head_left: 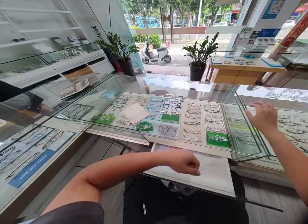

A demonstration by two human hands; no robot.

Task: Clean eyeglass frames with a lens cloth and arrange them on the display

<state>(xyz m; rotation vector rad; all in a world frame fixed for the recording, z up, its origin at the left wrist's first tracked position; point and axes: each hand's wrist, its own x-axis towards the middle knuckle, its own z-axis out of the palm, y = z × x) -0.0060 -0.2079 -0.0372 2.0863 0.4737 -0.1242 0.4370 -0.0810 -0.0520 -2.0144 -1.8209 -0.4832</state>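
My left hand (186, 162) hangs over a pulled-out drawer tray (216, 176) below the glass counter, fingers curled downward with nothing visible in them. My right hand (263, 116) rests flat on the glass counter top (173, 86) at the right, fingers stretched forward. Under the glass lie rows of eyeglass frames (192, 123) on a beige display board, with green brand signs (218, 139) among them. A pale cloth (134, 112) lies on the glass to the left of centre.
Two potted plants (198, 58) stand at the counter's far edge. More glass cases with glasses run along the left (31, 147) and right. White wall shelves fill the far left. A scooter (156, 54) is parked outside the window.
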